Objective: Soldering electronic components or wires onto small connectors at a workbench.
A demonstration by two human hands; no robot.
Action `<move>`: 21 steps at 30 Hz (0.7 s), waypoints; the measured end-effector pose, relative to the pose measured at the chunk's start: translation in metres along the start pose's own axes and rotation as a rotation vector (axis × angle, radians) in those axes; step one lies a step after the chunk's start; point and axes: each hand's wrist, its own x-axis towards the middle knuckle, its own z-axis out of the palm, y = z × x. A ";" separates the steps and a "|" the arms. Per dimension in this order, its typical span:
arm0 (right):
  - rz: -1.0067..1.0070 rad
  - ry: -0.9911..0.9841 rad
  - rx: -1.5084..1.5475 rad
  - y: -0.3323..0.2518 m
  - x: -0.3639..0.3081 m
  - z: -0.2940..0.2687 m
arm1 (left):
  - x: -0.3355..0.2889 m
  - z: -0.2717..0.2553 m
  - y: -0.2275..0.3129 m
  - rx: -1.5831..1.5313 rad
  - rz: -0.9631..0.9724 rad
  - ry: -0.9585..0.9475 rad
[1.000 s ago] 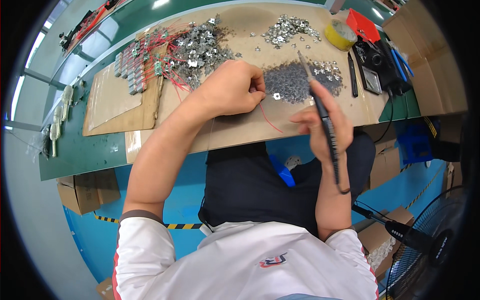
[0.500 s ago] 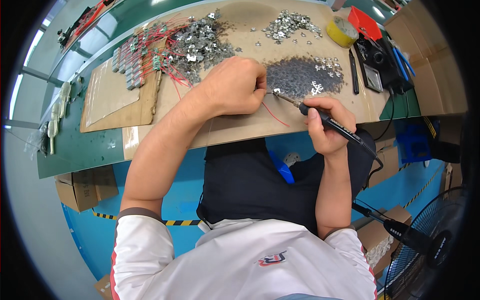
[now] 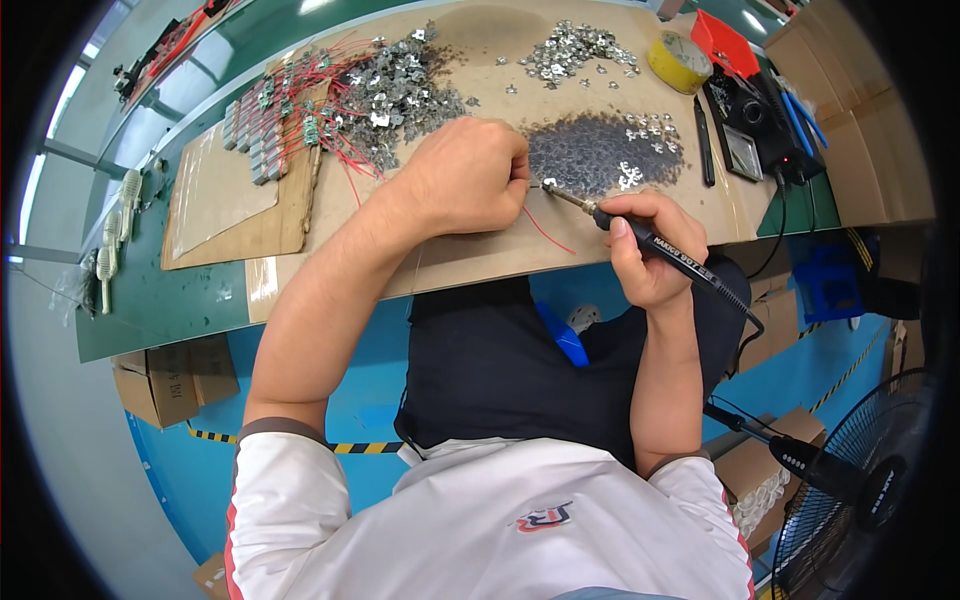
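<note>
The left hand [image 3: 470, 180] is curled closed near the front edge of the bench [image 3: 200, 300], pinching a red wire [image 3: 548, 230] and what seems a small metal tab, too small to make out. The right hand [image 3: 650, 250] is wrapped shut around the soldering iron [image 3: 640, 238] like a pen, its tip touching the joint just beside the left fingertips. To do this well, keep both wrists braced on the board [image 3: 470, 262], hold the wire dead still, and keep the fingertips off the hot tip

Workshop, soldering iron [image 3: 660, 250], metal parts [image 3: 400, 85]
</note>
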 end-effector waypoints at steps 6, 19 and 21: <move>-0.004 0.007 0.009 0.000 0.000 0.001 | -0.001 0.002 0.001 0.003 0.007 0.015; 0.003 0.012 0.036 0.002 -0.003 0.001 | -0.001 0.001 0.001 0.001 -0.009 -0.016; -0.023 -0.001 0.023 0.004 -0.001 0.001 | 0.000 0.001 0.001 -0.005 -0.014 -0.028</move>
